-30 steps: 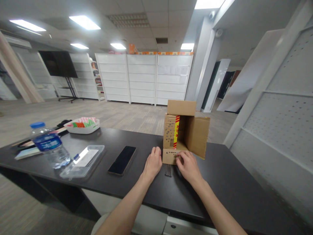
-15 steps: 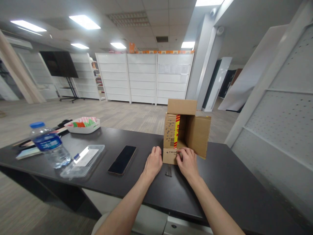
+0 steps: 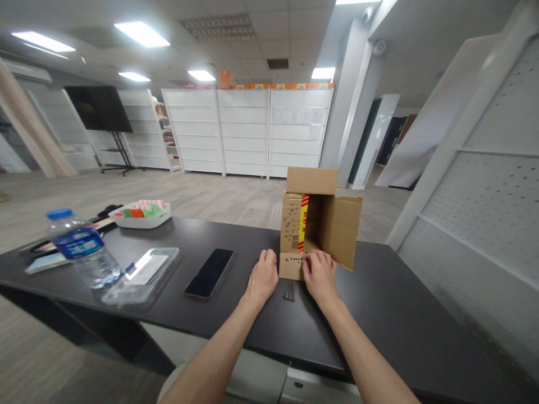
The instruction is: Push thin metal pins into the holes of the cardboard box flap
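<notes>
An open cardboard box (image 3: 290, 224) stands on the dark table, its mouth facing me and its lower flap (image 3: 290, 272) hanging down in front with a row of small dark holes. My left hand (image 3: 263, 275) is closed at the left edge of that flap; its fingertips are hidden. At the flap's right part, my right hand (image 3: 320, 274) is closed in a pinch against the cardboard, and what lies between the fingers cannot be made out. Several long, thin metal screws or nails (image 3: 288, 290) lie bunched on the table between my hands.
Left of my hands lie a dark phone (image 3: 209, 273) and a clear plastic case (image 3: 143, 276). A water bottle (image 3: 84, 249) stands farther left. Behind it sits a white basket (image 3: 143, 222) with colourful packets. A perforated white panel (image 3: 497, 185) rises at the right.
My right hand's fingers have shifted slightly on the flap; a dark round shape seen at the fingertips before is no longer visible. The left hand stays by the flap's edge.
</notes>
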Motion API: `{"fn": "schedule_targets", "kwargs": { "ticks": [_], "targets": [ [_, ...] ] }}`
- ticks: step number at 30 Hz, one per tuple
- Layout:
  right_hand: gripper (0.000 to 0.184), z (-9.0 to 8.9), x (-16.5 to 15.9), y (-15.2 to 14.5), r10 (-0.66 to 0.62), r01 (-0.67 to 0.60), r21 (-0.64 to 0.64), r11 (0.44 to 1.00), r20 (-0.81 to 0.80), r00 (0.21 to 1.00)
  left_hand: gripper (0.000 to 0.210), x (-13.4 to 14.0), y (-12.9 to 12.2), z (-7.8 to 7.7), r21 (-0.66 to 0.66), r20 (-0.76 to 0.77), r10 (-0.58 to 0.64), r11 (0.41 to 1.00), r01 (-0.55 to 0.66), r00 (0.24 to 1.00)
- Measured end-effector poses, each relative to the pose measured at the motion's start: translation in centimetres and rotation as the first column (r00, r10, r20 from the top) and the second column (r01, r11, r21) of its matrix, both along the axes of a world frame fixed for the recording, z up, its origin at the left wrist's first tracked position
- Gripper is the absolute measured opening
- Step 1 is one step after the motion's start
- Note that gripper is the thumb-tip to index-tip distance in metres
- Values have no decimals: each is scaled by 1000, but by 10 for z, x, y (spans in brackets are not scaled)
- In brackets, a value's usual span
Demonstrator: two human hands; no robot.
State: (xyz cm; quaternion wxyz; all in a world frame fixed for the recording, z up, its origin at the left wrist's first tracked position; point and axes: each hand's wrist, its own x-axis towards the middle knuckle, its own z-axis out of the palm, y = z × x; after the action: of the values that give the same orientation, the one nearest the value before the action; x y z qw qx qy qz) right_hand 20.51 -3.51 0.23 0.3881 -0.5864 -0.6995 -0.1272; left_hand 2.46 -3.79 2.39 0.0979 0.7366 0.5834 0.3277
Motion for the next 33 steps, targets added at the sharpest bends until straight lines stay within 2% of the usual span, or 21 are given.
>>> {"fn": "schedule_targets", "kwargs": {
  "ticks": [18,33],
  "targets": [
    [16,7,-8,-10,55,-56,-1,998,-80,995,17,0,1,-1,7,20,-4,1000,4,1000],
    [24,3,-6,-11,219,-222,-3,975,-158,963,17,0,0,0,-3,9,4,1000,-4,1000]
  ]
}}
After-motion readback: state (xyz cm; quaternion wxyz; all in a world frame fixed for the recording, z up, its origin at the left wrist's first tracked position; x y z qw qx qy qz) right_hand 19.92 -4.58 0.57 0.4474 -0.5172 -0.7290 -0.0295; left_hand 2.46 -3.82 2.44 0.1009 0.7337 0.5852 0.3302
